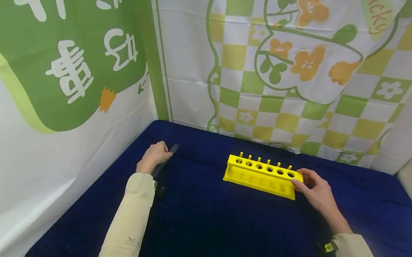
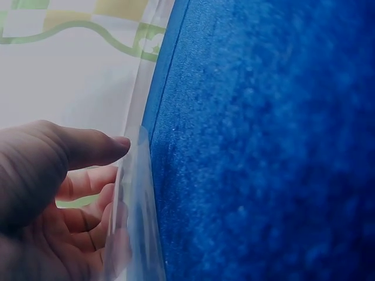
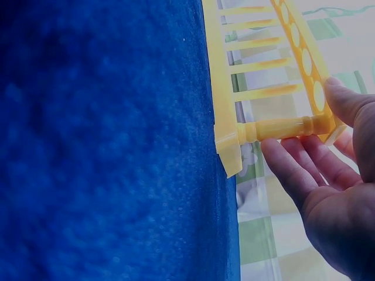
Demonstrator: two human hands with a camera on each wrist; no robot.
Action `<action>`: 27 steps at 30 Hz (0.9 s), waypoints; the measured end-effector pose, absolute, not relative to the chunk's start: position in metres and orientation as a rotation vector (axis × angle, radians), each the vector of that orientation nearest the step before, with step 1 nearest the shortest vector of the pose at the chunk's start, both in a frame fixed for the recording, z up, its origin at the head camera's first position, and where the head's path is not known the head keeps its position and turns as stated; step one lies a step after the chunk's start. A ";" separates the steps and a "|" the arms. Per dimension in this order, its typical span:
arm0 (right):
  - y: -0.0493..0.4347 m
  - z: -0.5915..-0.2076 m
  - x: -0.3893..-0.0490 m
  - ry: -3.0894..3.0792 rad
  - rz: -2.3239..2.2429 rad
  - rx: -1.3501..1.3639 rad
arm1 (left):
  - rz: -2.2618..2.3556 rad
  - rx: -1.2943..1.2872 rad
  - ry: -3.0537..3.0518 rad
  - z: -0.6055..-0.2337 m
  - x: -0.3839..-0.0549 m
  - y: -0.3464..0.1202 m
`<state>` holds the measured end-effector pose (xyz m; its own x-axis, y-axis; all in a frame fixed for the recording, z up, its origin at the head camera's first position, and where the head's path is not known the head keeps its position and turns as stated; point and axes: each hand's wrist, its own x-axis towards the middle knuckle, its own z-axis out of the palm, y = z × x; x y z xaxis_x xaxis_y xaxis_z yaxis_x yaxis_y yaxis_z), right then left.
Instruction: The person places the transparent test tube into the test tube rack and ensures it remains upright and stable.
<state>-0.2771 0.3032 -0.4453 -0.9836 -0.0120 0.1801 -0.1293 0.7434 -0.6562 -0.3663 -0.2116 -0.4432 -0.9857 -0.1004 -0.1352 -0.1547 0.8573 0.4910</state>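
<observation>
My left hand (image 1: 154, 158) pinches a clear test tube (image 1: 174, 148) at the left of the table, its upper end poking out past the fingers. In the left wrist view the transparent tube (image 2: 145, 211) runs along the thumb and fingertips. A yellow test tube rack (image 1: 256, 185) stands upright right of the middle, with a row of round holes and a row of pegs behind them. My right hand (image 1: 317, 194) grips its right end. The right wrist view has the thumb on the top bar and the fingers against the end post (image 3: 275, 129).
A dark blue cloth (image 1: 210, 229) covers the table under both hands. Behind the table hangs a checked, flowered curtain (image 1: 232, 56), and a white and green curtain (image 1: 75, 152) runs close along the left edge.
</observation>
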 end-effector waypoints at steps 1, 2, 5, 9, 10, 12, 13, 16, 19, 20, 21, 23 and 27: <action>0.303 -0.445 -0.277 -2.778 1.059 0.111 | 0.782 -0.207 2.926 -0.444 -0.366 -0.211; 0.303 -0.445 -0.277 -2.778 1.058 0.110 | 0.777 -0.214 2.925 -0.444 -0.367 -0.211; 0.303 -0.445 -0.277 -2.777 1.058 0.109 | 0.765 -0.216 2.921 -0.445 -0.367 -0.209; 0.302 -0.444 -0.277 -2.775 1.058 0.109 | 0.754 -0.206 2.902 -0.446 -0.367 -0.207; 0.302 -0.444 -0.277 -2.775 1.059 0.111 | 0.754 -0.206 2.895 -0.446 -0.367 -0.206; 0.302 -0.444 -0.277 -2.774 1.057 0.111 | 0.752 -0.214 2.883 -0.445 -0.366 -0.205; 0.302 -0.444 -0.277 -2.774 1.055 0.110 | 0.753 -0.219 2.878 -0.445 -0.366 -0.205; 0.302 -0.444 -0.277 -2.773 1.053 0.109 | 0.757 -0.251 2.854 -0.445 -0.364 -0.203; 0.301 -0.445 -0.277 -2.771 1.057 0.106 | 0.768 -0.275 2.828 -0.444 -0.362 -0.200; 0.301 -0.445 -0.277 -2.769 1.058 0.105 | 0.772 -0.283 2.821 -0.444 -0.362 -0.200; 0.301 -0.445 -0.277 -2.769 1.059 0.104 | 0.775 -0.286 2.815 -0.443 -0.361 -0.199; 0.301 -0.446 -0.277 -2.768 1.070 0.105 | 0.775 -0.285 2.811 -0.442 -0.361 -0.197; 0.302 -0.446 -0.277 -2.766 1.090 0.110 | 0.772 -0.272 2.805 -0.439 -0.360 -0.194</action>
